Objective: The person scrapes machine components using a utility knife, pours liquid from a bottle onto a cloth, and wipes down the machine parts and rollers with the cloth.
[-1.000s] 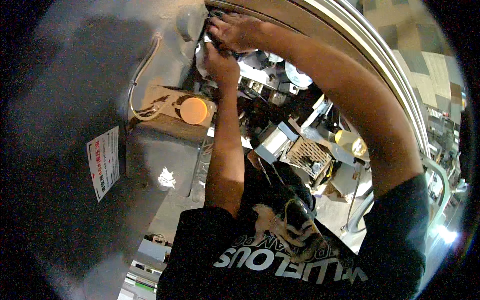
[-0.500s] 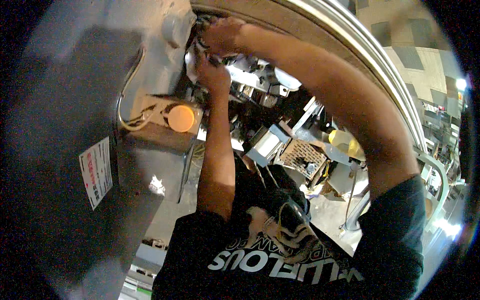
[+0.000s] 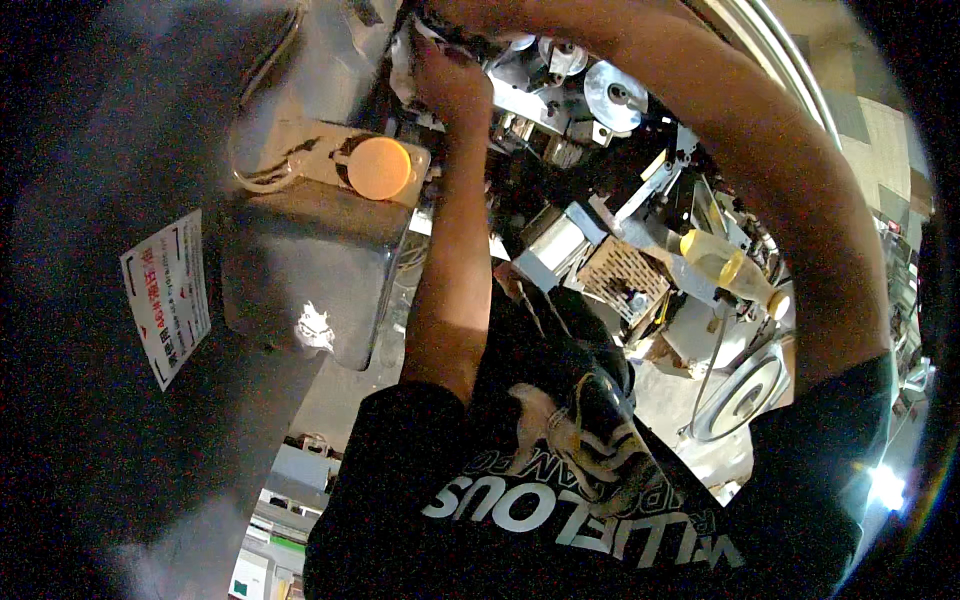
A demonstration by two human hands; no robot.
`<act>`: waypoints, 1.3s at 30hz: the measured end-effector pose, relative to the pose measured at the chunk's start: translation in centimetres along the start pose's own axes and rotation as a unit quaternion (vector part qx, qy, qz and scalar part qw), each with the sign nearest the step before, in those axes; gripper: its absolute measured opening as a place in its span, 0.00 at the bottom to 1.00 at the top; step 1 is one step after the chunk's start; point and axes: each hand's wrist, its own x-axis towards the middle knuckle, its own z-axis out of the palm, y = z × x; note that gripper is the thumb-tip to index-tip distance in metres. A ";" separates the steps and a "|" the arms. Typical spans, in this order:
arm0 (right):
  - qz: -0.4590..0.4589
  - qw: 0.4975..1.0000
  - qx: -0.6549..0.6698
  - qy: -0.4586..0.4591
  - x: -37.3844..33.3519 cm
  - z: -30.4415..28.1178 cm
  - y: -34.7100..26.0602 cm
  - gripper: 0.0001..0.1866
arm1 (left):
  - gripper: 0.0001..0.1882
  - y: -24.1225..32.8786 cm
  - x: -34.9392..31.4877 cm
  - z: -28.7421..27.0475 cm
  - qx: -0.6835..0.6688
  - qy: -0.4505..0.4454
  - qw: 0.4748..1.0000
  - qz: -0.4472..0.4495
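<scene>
Both my arms reach up to a dark recess at the top of the view, beside a large grey machine body (image 3: 75, 330). My left hand (image 3: 452, 82) is at this recess with its fingers bent round something I cannot make out. A pale, shiny piece (image 3: 403, 68) shows just left of those fingers. Above it, my right hand (image 3: 478, 14) is partly cut off by the upper edge, and its fingers are hidden. Below and left of the hands sits a grey tank (image 3: 310, 255) with a round orange cap (image 3: 380, 168).
A thin hose (image 3: 262, 90) curves down beside the tank. Under my right arm are a silver disc (image 3: 614, 97) and other metal parts. Farther down are a perforated brown tray (image 3: 622, 280) and a yellowish bottle (image 3: 715, 262). A printed label (image 3: 170, 300) is on the grey body.
The view has shifted, so my hands, the orange cap and the tank stand higher in it. My right hand is now partly out of view. Both hands stay by the recess.
</scene>
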 end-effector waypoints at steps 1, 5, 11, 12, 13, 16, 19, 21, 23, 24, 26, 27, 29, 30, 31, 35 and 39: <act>0.001 1.000 0.000 0.000 0.1 -0.1 0.1 0.25 | 0.30 0.1 0.9 -0.7 0.031 -0.051 0.998 -0.028; -0.013 1.000 -0.005 -0.001 0.0 -0.1 -0.4 0.25 | 0.24 -1.5 1.9 -1.2 0.087 -0.107 0.989 -0.043; -0.018 1.000 -0.008 -0.014 -0.5 -0.3 -1.0 0.24 | 0.21 -1.9 -1.5 0.3 -0.184 -0.029 0.979 -0.086; -0.019 1.000 -0.008 -0.015 -0.5 -0.4 -1.1 0.24 | 0.21 -1.8 -0.4 0.2 -0.183 -0.028 0.979 -0.087; -0.019 1.000 -0.008 -0.017 -0.5 -0.5 -1.1 0.24 | 0.20 -1.8 0.9 0.0 -0.093 -0.029 0.993 -0.070; -0.016 1.000 -0.009 -0.023 -0.4 -0.6 -0.9 0.23 | 0.16 -1.3 2.8 -0.5 -0.095 -0.020 0.995 -0.017; -0.015 0.999 -0.011 -0.030 -0.5 -1.0 -0.6 0.23 | 0.15 -1.3 -0.1 -0.2 -0.174 -0.033 0.978 -0.106; -0.025 0.999 -0.014 -0.035 -0.4 -1.1 -1.2 0.23 | 0.16 -0.3 -1.8 0.0 -0.119 0.046 0.992 -0.015; -0.036 0.998 -0.018 -0.048 -0.4 -1.3 -1.9 0.22 | 0.19 -0.5 -1.1 -1.1 -0.121 0.002 0.993 -0.013; -0.039 0.998 -0.021 -0.054 -0.8 -1.3 -1.9 0.22 | 0.19 -0.8 -0.8 -1.0 -0.123 0.003 0.992 -0.015; -0.061 0.994 -0.042 -0.074 -1.2 -2.0 -2.3 0.22 | 0.19 -1.7 0.3 -1.0 -0.079 -0.039 0.995 -0.045; -0.111 0.984 -0.107 -0.085 -0.9 -2.1 -2.3 0.24 | 0.17 -2.4 0.7 -1.2 -0.102 -0.059 0.992 -0.049; -0.061 0.991 -0.113 -0.040 0.2 -0.9 -3.3 0.28 | 0.17 -2.8 -1.2 -0.5 -0.111 -0.018 0.992 -0.062; -0.063 0.991 -0.111 -0.042 0.5 -0.4 -3.5 0.28 | 0.18 -2.3 -1.5 -0.6 -0.120 -0.013 0.991 -0.056; -0.039 0.993 -0.093 -0.058 0.7 0.0 -3.6 0.27 | 0.18 -1.9 -1.8 -0.8 -0.128 -0.007 0.991 -0.049; 0.006 0.997 -0.052 -0.057 1.4 1.0 -3.6 0.27 | 0.18 -1.8 0.4 -1.0 -0.157 -0.032 0.986 -0.052; 0.053 0.998 -0.025 0.039 3.3 5.4 -3.9 0.25 | 0.26 -2.4 -2.5 0.1 -0.151 -0.049 0.984 -0.078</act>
